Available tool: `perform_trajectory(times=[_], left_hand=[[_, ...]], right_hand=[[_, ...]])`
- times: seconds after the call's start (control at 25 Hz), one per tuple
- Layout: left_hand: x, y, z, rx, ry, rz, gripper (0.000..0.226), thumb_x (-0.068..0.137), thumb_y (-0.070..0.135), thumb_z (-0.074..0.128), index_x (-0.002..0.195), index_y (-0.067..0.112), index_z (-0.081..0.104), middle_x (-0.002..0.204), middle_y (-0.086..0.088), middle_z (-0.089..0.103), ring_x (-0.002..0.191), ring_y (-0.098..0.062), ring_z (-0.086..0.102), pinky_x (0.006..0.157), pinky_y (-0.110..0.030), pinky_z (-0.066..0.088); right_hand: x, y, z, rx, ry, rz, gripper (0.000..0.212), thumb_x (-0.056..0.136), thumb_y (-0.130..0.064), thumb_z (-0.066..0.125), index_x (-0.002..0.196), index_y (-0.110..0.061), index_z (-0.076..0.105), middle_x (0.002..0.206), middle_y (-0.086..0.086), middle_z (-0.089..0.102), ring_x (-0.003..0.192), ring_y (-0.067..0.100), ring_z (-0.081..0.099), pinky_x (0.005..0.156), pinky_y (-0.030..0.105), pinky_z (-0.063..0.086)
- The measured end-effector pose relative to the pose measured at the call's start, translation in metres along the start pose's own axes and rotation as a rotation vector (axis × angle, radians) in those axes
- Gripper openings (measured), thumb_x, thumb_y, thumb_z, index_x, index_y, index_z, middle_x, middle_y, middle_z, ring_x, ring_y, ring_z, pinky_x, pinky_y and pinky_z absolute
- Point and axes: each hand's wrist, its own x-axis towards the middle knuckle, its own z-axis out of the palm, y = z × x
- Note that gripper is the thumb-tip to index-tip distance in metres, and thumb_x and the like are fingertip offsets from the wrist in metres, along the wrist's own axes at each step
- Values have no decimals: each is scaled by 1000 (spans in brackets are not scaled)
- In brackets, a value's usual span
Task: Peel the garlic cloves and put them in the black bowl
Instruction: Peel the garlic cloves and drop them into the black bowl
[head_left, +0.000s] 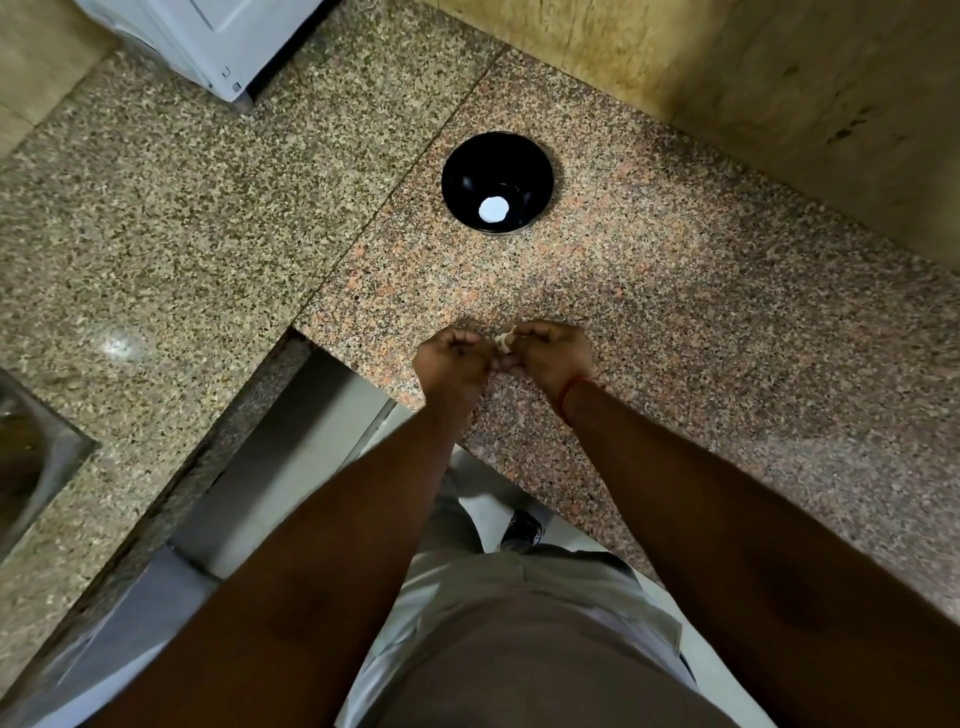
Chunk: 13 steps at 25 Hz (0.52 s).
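A black bowl stands on the speckled granite counter, beyond my hands; a white round patch shows on its inside bottom. My left hand and my right hand meet over the counter near its front edge, fingers curled. Between them sits a pale piece of garlic, mostly hidden by the fingers. The right hand's fingers pinch it; the left hand's thumb and fingertips touch its lower end. A red thread circles my right wrist.
A white appliance stands at the back left. A steel sink is set in the counter at far left. A beige wall runs along the back right. The counter's corner cutout lies just below my left hand.
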Motion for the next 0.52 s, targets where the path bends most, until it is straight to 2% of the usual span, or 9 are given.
perform_trajectory(times=[0.08,0.2,0.28,0.4,0.48,0.52], left_hand=[[2,1,-1,-32,-39,-43,11,87,6,79,78,4,74,72,-19,74,64,-29,70,71,-54,63],[4,1,-3,-53,-64,-100,7,89,6,77,84,1,75,76,-23,74,69,-33,70,76,-56,62],[7,1,-7,7,-82,-82,7,82,9,82,80,8,76,75,-18,75,72,-34,74,75,-56,63],[16,2,-11,352,-56,214,10,79,7,80,79,16,76,77,-1,76,66,-19,72,71,-39,64],[22,12,-11,514,-49,429,10,88,5,70,90,11,77,83,-2,76,63,-11,67,66,-28,61],[25,21,-10,544,-47,495,12,93,7,65,97,9,76,86,-3,76,62,-9,66,62,-23,59]], right_hand=[[2,-2,4,-32,11,-4,16,87,-3,77,103,-5,76,85,15,78,74,29,77,68,37,64],[6,1,5,-106,8,-12,17,87,-5,79,104,-8,77,86,10,79,79,30,77,74,44,65],[9,5,6,-208,26,-58,18,86,-10,80,103,-14,79,88,3,79,80,23,78,77,44,65],[10,4,6,-308,98,-146,17,86,-16,80,102,-20,80,90,-7,78,81,12,76,81,36,64],[10,-1,5,-383,128,-218,17,88,-17,79,104,-21,80,89,-9,77,79,7,73,78,24,62],[12,-4,4,-407,130,-247,17,88,-17,79,104,-23,80,89,-10,77,79,7,73,75,22,61]])
